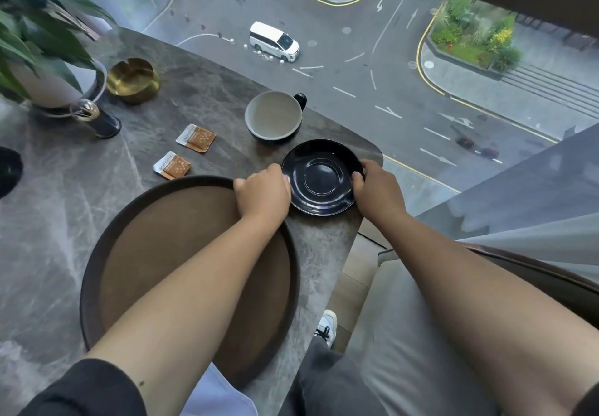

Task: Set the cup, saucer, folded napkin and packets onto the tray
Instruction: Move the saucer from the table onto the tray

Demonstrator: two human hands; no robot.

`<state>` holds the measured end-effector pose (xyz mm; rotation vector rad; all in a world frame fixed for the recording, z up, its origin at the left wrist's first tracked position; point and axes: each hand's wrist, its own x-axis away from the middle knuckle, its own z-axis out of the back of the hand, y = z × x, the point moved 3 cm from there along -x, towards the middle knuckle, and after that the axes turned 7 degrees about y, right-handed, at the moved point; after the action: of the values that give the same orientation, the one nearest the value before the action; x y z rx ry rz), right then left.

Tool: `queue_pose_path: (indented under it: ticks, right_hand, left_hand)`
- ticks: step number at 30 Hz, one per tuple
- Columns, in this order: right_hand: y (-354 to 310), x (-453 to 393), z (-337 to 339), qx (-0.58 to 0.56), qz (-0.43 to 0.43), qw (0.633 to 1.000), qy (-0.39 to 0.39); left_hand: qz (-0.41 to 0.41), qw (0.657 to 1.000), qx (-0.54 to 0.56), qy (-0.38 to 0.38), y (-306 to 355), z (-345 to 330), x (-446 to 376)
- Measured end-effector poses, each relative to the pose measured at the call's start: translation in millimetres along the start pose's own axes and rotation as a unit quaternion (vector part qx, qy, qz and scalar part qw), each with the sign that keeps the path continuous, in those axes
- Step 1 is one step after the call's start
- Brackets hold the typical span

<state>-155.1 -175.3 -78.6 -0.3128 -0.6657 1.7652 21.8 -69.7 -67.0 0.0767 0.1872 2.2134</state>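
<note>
A black saucer [322,177] lies on the grey marble table, right of the round brown tray [136,240]. My left hand [262,188] grips the saucer's left rim and my right hand [376,185] grips its right rim. My left forearm crosses over the tray. An empty cup [274,116], black outside and pale inside, stands upright just beyond the saucer. Two orange and white packets [196,138] [172,165] lie flat on the table left of the cup, beyond the tray. A white fold, perhaps the napkin [220,396], shows at the near edge under my left arm.
A brass ashtray [133,80], a potted plant [45,59] and a small dark stand [97,119] occupy the far left. The table's right edge [356,231] runs close to the saucer; beyond it are a window onto a street and a grey cushioned seat [405,318].
</note>
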Motion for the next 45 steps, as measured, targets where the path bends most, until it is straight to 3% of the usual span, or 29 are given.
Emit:
queue_pose_path:
  ticks: [16, 30, 45]
  right_hand:
    - [-31.0, 30.8, 9.2, -0.056, 0.056, 0.997, 0.02]
    - [-119.4, 118.6, -69.1, -0.03, 0.182, 0.98, -0.078]
    - [-161.8, 188.1, -125.6, -0.011, 0.236, 0.962, -0.14]
  left_hand:
    - [0.079, 0.971, 0.227, 0.018, -36.4, 40.4, 41.2]
    - [0.239, 0.948, 0.207, 0.037, -164.8, 68.4, 152.8]
    - [0.319, 0.931, 0.169, 0.047, -241.8, 71.3, 232.5]
